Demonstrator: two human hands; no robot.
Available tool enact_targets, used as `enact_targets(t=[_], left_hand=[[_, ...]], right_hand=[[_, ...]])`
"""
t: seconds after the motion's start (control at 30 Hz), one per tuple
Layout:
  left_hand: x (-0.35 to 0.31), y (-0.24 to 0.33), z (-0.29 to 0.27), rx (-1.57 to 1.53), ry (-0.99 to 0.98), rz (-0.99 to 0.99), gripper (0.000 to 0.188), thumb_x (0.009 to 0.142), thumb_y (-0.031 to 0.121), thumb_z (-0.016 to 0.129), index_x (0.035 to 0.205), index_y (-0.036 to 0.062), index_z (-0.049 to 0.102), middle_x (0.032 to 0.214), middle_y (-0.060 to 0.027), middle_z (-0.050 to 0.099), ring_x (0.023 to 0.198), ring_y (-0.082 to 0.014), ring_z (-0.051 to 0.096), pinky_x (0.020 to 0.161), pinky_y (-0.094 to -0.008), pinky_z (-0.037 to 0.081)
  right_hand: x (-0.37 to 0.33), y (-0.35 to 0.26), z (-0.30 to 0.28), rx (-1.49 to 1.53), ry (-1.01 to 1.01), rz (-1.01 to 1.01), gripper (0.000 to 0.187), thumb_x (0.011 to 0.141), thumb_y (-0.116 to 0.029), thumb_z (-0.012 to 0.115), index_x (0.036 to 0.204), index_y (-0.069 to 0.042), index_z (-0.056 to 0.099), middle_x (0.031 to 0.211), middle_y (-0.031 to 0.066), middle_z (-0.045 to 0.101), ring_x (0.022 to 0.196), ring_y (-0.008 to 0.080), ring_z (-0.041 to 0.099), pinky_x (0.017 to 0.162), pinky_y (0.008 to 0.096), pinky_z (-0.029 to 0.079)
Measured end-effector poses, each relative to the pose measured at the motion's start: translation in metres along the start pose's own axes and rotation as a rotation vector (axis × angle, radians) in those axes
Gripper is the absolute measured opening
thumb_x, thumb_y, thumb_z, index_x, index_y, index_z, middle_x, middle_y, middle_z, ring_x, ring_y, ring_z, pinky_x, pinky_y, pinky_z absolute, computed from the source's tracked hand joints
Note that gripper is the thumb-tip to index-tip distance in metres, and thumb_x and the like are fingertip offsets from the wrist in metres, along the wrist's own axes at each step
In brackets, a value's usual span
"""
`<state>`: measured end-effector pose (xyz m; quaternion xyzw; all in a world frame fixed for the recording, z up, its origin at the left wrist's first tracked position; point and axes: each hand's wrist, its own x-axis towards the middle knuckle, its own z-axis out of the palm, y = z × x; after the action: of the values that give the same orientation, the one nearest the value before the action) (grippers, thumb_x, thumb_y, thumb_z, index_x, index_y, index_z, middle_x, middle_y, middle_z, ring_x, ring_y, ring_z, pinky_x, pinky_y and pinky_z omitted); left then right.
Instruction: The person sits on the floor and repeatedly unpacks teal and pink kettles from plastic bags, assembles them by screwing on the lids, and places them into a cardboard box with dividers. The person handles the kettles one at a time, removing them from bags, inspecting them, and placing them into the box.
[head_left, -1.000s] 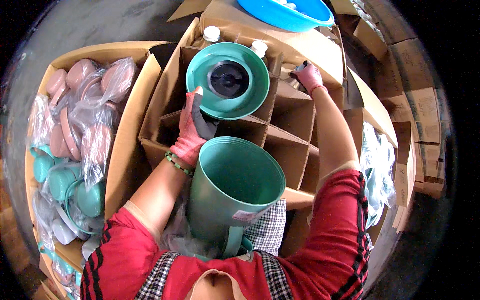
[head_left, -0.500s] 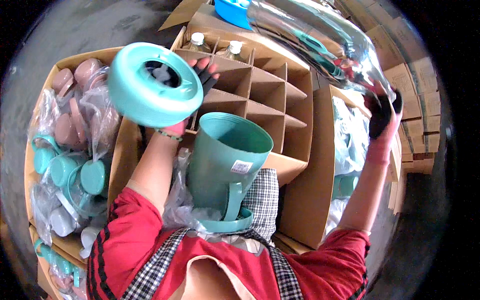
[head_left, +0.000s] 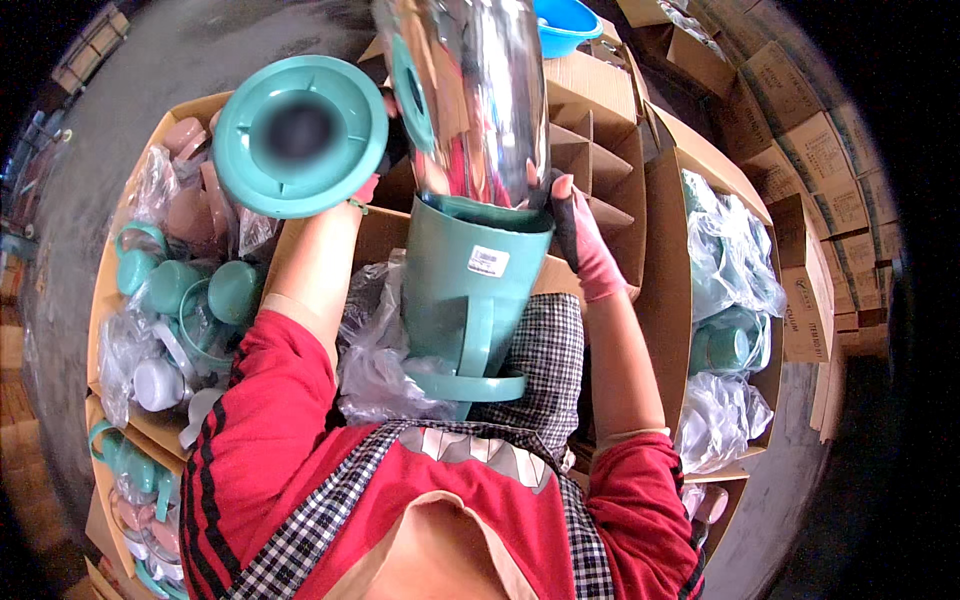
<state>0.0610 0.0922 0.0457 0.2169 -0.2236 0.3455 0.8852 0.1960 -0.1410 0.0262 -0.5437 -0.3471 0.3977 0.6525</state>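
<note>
A teal plastic flask body (head_left: 465, 270) with a side handle and a white label stands upright before me, wide mouth up. A shiny silver vacuum liner (head_left: 485, 110) rises from that mouth, its lower end inside the rim. My right hand (head_left: 580, 235), in a dark and pink glove, is closed against the liner's lower right side at the rim. My left hand (head_left: 396, 135) holds a round teal collar (head_left: 350, 150) with a central hole, left of the liner; most of its fingers are hidden behind collar and liner. Crumpled clear plastic (head_left: 375, 360) lies beside the body.
A divided carton (head_left: 610, 165) stands behind the body. To the left, an open carton (head_left: 105, 330) holds pink, teal and white flask parts in plastic. Another carton (head_left: 665, 330) at right holds bagged teal parts. A blue basin (head_left: 565, 40) is at the back; stacked cartons (head_left: 830, 180) line the far right.
My right hand has brought the silver liner from the upper right down to the middle, its end now in the body's mouth. The collar has tilted so its face shows more.
</note>
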Motion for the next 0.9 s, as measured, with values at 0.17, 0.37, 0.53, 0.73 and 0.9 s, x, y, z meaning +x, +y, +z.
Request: enact_targets(t=[0.17, 0.37, 0.53, 0.73, 0.9], left_hand=[[-0.016, 0.007, -0.017, 0.034, 0.106, -0.008, 0.026, 0.078, 0.024, 0.047, 0.098, 0.0083, 0.051, 0.103, -0.0086, 0.051, 0.098, -0.0247, 0.046, 0.088, -0.039, 0.035], [-0.066, -0.015, -0.039, -0.034, 0.229, -0.011, 0.027, 0.078, 0.02, 0.047, 0.101, 0.0073, 0.049, 0.104, -0.0089, 0.051, 0.099, -0.0236, 0.046, 0.088, -0.0374, 0.035], [-0.066, -0.027, -0.038, -0.051, 0.234, -0.057, 0.028, 0.078, 0.016, 0.046, 0.104, 0.0066, 0.047, 0.106, -0.0092, 0.05, 0.099, -0.0228, 0.046, 0.088, -0.036, 0.036], [-0.092, -0.021, -0.04, 0.001, 0.294, -0.149, 0.03, 0.078, 0.011, 0.046, 0.107, 0.0057, 0.045, 0.107, -0.0096, 0.05, 0.1, -0.0217, 0.047, 0.088, -0.0344, 0.036], [-0.107, -0.024, -0.042, 0.017, 0.335, -0.208, 0.032, 0.077, 0.007, 0.046, 0.11, 0.0049, 0.044, 0.108, -0.0099, 0.049, 0.1, -0.0209, 0.047, 0.087, -0.0331, 0.037]], right_hand=[[0.017, 0.036, -0.027, 0.294, 0.147, -0.158, 0.059, 0.08, -0.052, 0.041, 0.116, -0.006, 0.039, 0.099, 0.004, 0.051, 0.083, 0.0112, 0.05, 0.07, 0.0254, 0.044], [0.004, -0.023, -0.006, -0.074, 0.05, -0.225, 0.08, 0.067, -0.016, 0.069, 0.13, -0.007, 0.021, 0.108, 0.0065, 0.046, 0.085, 0.0129, 0.049, 0.076, 0.027, 0.043], [0.004, -0.04, -0.02, -0.67, -0.194, -0.065, 0.07, 0.06, -0.01, 0.073, 0.119, 0.001, 0.038, 0.113, 0.007, 0.049, 0.102, 0.0128, 0.045, 0.089, 0.0275, 0.035], [0.016, -0.079, 0.013, -1.232, -0.569, 0.234, 0.053, 0.057, -0.015, 0.071, 0.104, -0.002, 0.051, 0.096, 0.0134, 0.058, 0.085, 0.0197, 0.055, 0.074, 0.0309, 0.043], [0.008, -0.07, 0.017, -1.052, -0.641, 0.133, 0.061, 0.06, -0.025, 0.073, 0.113, -0.006, 0.048, 0.096, 0.0115, 0.059, 0.089, 0.0194, 0.055, 0.077, 0.0298, 0.042]])
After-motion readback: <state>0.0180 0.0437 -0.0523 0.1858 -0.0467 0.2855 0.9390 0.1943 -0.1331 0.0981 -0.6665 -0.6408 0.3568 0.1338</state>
